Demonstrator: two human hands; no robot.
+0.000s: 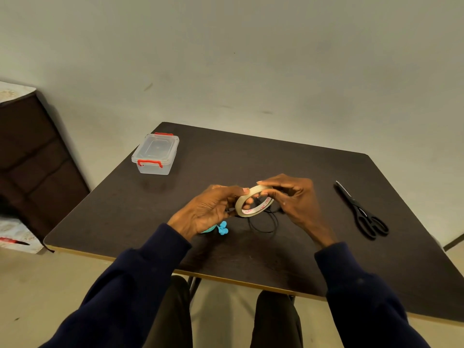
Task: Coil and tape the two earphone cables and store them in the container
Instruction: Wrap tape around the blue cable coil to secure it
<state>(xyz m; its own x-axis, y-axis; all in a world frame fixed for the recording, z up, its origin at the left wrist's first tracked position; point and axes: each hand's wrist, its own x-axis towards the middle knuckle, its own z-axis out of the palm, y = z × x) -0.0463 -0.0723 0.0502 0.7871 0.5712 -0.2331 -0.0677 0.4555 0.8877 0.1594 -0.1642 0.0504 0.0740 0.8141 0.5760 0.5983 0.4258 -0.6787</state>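
Left hand and right hand both gripped the tape; black cable looped, seemingly untaped; blue cable nearby; box shut

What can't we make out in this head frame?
All head view.
Blue earphones: mostly hidden under the left hand; coiled or not, unclear.
Black cable: far part behind the tape roll and right hand.
Tape's loose end: too small to find.
Print inside the roll: blurred.
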